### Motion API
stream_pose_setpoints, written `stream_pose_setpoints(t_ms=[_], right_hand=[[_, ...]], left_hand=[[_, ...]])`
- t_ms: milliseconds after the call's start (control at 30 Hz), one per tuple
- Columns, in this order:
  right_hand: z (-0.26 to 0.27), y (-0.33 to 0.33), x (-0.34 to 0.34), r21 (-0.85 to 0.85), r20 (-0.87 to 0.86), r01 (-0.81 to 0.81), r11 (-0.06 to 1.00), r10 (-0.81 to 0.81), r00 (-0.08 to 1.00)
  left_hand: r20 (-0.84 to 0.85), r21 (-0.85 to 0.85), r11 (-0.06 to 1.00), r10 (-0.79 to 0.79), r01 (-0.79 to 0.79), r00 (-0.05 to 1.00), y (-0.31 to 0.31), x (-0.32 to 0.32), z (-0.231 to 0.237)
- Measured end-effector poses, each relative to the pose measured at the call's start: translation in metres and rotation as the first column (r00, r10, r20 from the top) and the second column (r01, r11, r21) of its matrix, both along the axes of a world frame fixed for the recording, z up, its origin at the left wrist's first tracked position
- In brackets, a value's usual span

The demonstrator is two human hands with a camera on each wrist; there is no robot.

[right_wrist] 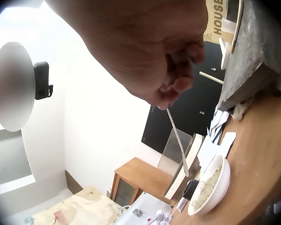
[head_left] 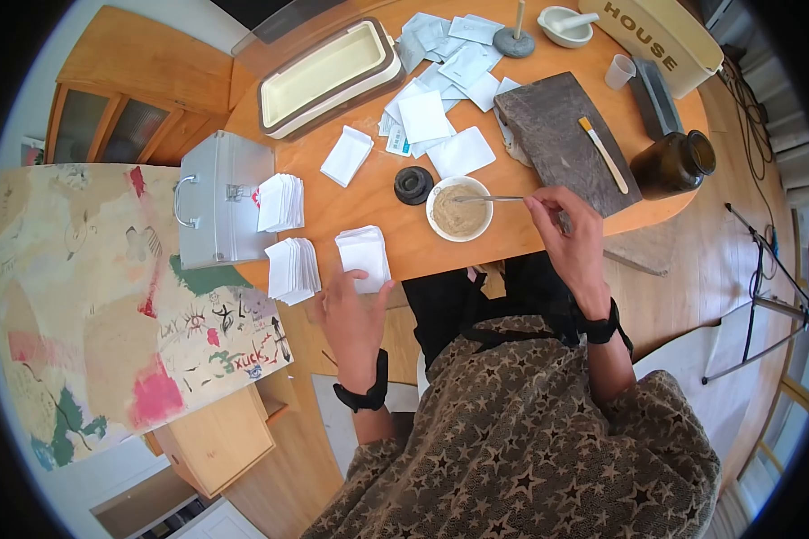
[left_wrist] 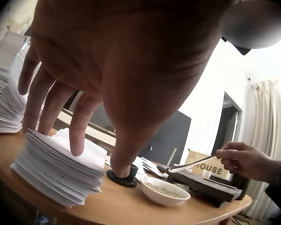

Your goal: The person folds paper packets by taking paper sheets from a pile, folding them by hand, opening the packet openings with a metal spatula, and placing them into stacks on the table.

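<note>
My right hand (head_left: 571, 238) pinches a slim metal spatula (head_left: 496, 198) between thumb and fingers. In the head view its far end overlaps a white bowl (head_left: 461, 240) of beige powder (head_left: 454, 216); the right wrist view shows the spatula tip (right_wrist: 186, 169) above the bowl. My left hand (head_left: 351, 314) is spread over the near end of a stack of white paper squares (head_left: 365, 247). Seen from the left wrist, its fingertips come down right at the top of that stack (left_wrist: 61, 168). Behind the bowl stands a small black round pot (head_left: 413, 185).
Two more paper stacks, one near (head_left: 294, 271) and one farther (head_left: 281, 203), stand by a silver case (head_left: 227, 202). Loose packets (head_left: 463, 65), a cream tray (head_left: 328, 76), a dark slab (head_left: 557, 117) with a brush (head_left: 604, 154) and a brown jar (head_left: 670, 166) lie beyond.
</note>
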State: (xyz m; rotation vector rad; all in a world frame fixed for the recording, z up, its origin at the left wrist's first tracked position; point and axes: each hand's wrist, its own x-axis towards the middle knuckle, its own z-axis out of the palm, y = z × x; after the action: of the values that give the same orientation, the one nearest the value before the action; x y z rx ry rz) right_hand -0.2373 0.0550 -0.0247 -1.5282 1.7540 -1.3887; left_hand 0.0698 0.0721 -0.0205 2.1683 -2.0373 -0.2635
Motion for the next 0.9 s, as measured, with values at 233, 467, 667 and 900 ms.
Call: stream_pose_setpoints(t_ms=[233, 467, 667, 900], right_hand=[[-0.005, -0.001, -0.001, 0.054, -0.058, 0.003, 0.999, 0.000, 0.998], [-0.010, -0.001, -0.002, 0.106, -0.050, 0.018, 0.994, -0.012, 0.999], [-0.010, -0.002, -0.002, 0.110, -0.061, 0.023, 0.994, -0.016, 0.998], [-0.016, -0.003, 0.001, 0.136, -0.059, 0.016, 0.991, -0.008, 0.998]], left_hand=[[0.022, -0.070, 0.993, -0.098, 0.100, 0.995, 0.010, 0.005, -0.014], [-0.056, -0.016, 0.997, -0.073, 0.072, 0.996, 0.006, 0.011, -0.012], [-0.078, -0.039, 0.997, -0.068, 0.065, 0.995, 0.005, 0.012, -0.002], [-0.103, -0.071, 0.996, -0.061, 0.054, 0.993, 0.004, 0.010, 0.012]])
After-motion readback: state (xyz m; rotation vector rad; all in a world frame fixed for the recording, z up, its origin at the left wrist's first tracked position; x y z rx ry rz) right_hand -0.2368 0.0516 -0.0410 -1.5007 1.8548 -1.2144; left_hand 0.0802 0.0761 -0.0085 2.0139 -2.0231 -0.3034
